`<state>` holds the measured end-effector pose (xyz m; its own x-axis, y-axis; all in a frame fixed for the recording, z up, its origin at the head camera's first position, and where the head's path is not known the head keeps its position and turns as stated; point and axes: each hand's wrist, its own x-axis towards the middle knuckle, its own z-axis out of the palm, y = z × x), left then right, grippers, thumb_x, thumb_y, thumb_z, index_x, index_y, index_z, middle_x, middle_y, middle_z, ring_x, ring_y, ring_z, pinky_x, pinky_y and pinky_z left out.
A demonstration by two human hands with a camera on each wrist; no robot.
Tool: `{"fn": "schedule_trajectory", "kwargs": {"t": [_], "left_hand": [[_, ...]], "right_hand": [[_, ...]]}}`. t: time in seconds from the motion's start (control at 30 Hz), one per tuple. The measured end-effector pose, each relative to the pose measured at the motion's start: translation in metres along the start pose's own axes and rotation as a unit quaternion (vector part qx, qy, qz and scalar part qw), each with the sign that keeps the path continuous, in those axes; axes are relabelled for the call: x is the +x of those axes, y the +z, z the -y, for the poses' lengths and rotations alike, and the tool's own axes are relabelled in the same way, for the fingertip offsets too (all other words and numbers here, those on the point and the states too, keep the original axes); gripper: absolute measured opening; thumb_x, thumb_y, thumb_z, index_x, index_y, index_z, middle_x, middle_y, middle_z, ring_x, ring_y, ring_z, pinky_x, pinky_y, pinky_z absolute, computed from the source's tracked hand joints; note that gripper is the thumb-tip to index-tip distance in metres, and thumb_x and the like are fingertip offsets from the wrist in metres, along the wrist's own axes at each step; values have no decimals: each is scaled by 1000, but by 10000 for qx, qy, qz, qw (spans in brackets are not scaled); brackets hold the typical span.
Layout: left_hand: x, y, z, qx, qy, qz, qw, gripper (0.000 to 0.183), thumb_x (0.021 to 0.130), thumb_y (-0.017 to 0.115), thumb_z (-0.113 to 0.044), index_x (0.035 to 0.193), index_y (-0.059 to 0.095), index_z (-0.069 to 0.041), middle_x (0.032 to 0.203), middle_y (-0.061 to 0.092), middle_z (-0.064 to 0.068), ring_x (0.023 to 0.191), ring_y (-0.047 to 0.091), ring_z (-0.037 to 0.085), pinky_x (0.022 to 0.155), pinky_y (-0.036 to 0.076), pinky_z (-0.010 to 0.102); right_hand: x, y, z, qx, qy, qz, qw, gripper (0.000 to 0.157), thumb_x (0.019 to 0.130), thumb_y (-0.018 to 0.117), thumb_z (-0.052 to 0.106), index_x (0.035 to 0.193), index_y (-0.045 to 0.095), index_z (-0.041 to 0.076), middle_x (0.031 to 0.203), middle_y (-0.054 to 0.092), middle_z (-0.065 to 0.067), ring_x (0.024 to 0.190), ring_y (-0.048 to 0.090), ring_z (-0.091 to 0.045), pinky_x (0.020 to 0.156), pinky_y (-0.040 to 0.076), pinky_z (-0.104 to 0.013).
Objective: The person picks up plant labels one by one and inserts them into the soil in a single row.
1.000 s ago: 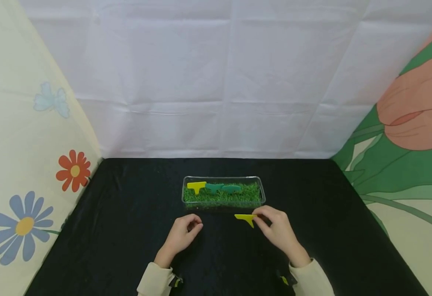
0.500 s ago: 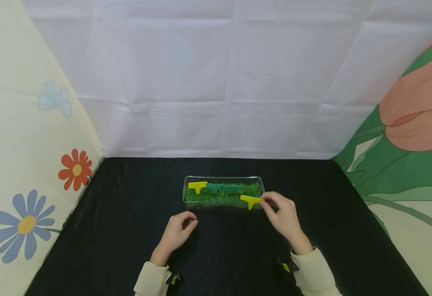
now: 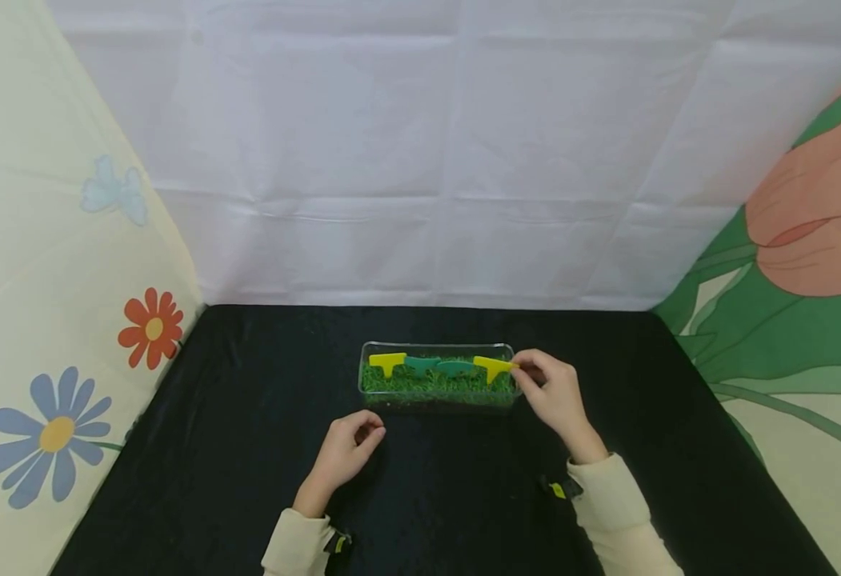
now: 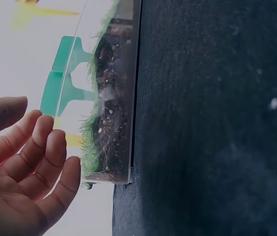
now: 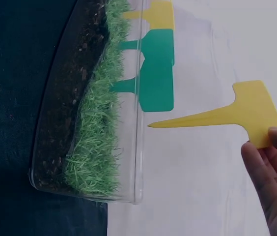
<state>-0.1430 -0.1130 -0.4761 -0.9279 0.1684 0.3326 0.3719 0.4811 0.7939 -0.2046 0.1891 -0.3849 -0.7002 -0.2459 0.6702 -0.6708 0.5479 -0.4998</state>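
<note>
My right hand [image 3: 557, 396] pinches a yellow T-shaped plant label [image 5: 256, 110] by one corner of its head, between thumb and fingers. Its pointed stem faces the box, and in the right wrist view the tip is just past the rim, apart from the grass. The clear plastic box [image 3: 434, 394] holds dark soil [image 5: 72, 93] topped with green grass [image 5: 94, 152]. Two green labels [image 3: 422, 365] and another yellow label [image 3: 387, 363] stand in a row in the grass. My left hand [image 3: 344, 448] holds nothing, its fingers loosely bent, in front of the box's left end.
A black cloth [image 3: 262, 384] covers the table under the box. White fabric [image 3: 334, 160] hangs behind it, with flower-printed sheets [image 3: 53, 320] at the left and right sides. Dark wrist devices [image 3: 560, 487] sit at both cuffs.
My right hand has carried the yellow label forward and slightly right, from in front of the box to over its right end. The left hand has shifted slightly left.
</note>
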Motion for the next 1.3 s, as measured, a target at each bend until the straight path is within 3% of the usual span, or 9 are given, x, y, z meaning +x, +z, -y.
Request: {"fn": "schedule_trajectory", "kwargs": {"t": [0.5,0.83,1.3], "left_hand": [[0,1,0,-97,7,-9,10000,4,86,63,-10,83,63,-7,72,56,-5,59,48,7,54,43,23],[0,2,2,2,-17,-6,10000,5,86,63,-10,82,62,-7,71,56,-6,59,47,5,54,43,23],[0,1,3,-32,-79,81,9999,4,86,62,-10,83,62,-8,72,56,-5,60,48,8,55,44,23]], "right_hand": [[10,7,-29,90,540,644,9964,10,76,68,-5,82,65,3,78,65,-12,67,61,-9,59,49,-19],[10,13,-41,2,631,757,9951,8,77,68,-4,81,64,2,78,65,-13,67,62,-19,59,51,-28],[8,16,-46,-194,520,756,9956,10,75,69,-6,79,63,2,76,65,-14,65,62,-19,58,51,-31]]}}
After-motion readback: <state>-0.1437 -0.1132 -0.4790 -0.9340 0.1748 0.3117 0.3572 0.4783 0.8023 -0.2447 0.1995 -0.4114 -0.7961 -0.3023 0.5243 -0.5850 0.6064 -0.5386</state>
